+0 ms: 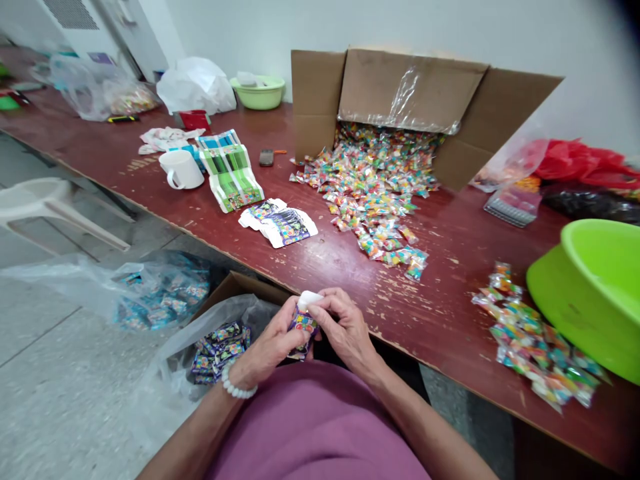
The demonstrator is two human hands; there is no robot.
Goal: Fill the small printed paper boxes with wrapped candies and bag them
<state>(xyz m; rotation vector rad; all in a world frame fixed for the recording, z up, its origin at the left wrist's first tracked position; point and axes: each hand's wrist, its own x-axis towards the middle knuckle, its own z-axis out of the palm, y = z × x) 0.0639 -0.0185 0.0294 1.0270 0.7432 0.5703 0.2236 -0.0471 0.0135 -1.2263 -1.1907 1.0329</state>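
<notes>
A small purple printed box [303, 323] with a raised white flap is held over my lap, just off the table's front edge. My left hand [274, 339] is wrapped round its left side, the thumb across its front. The fingers of my right hand [345, 325] pinch the white flap at the top. Unfolded purple and white cartons [287, 225] lie on the table beyond my hands, beside a stack of green cartons [233, 175]. Similar purple boxes [220, 352] fill part of a clear bag at the lower left.
Wrapped candies [375, 193] spill from a cardboard box [400, 87]. More candies [533, 340] lie by a green basin [590, 293] at the right. A white mug [181, 170] stands left; a bag of blue packets [165, 300] is below the table.
</notes>
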